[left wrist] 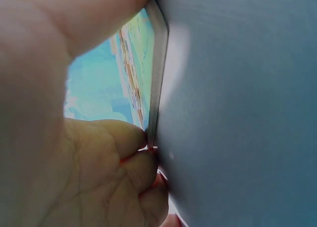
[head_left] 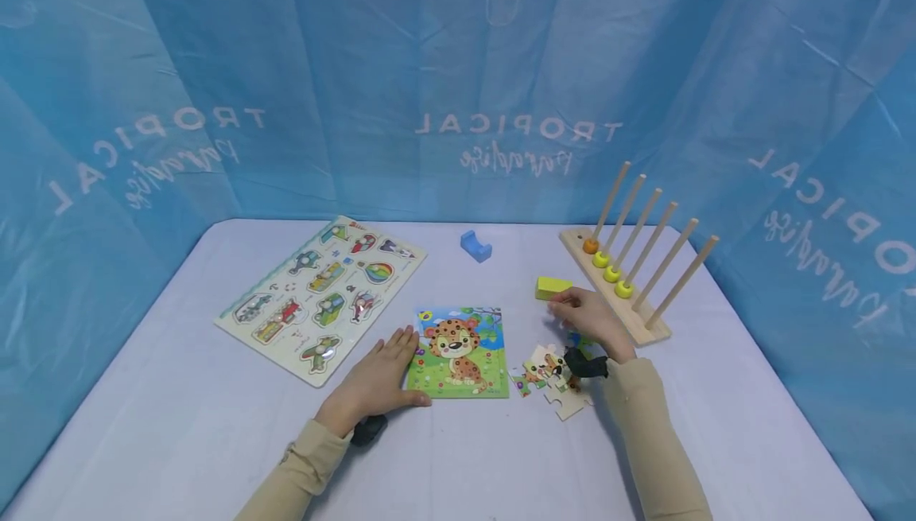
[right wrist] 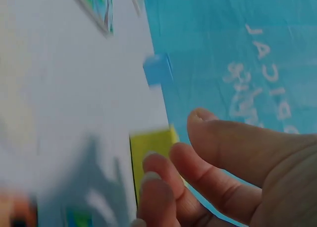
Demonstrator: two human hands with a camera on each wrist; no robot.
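A square leopard picture puzzle [head_left: 461, 354] lies on the table in front of the person. Along its left side rests the left hand [head_left: 379, 374], fingers extended and thumb at the lower left corner. The left wrist view shows thumb and fingers touching the board's edge [left wrist: 158, 63]. Over the table to the right, the right hand [head_left: 592, 316] has loosely bent fingers next to a yellow block [head_left: 551, 287]. In the right wrist view nothing shows between its thumb and fingers. Loose jigsaw pieces [head_left: 570, 400] lie in a pile below that hand, partly hidden by the wrist camera.
A vehicle peg puzzle board [head_left: 293, 354] lies at the left. Farther back sits a blue notched block [head_left: 475, 246]. A wooden stand [head_left: 651, 330] with upright rods and several beads is at the right. Blue printed curtains [head_left: 372, 52] surround the white table [head_left: 465, 465].
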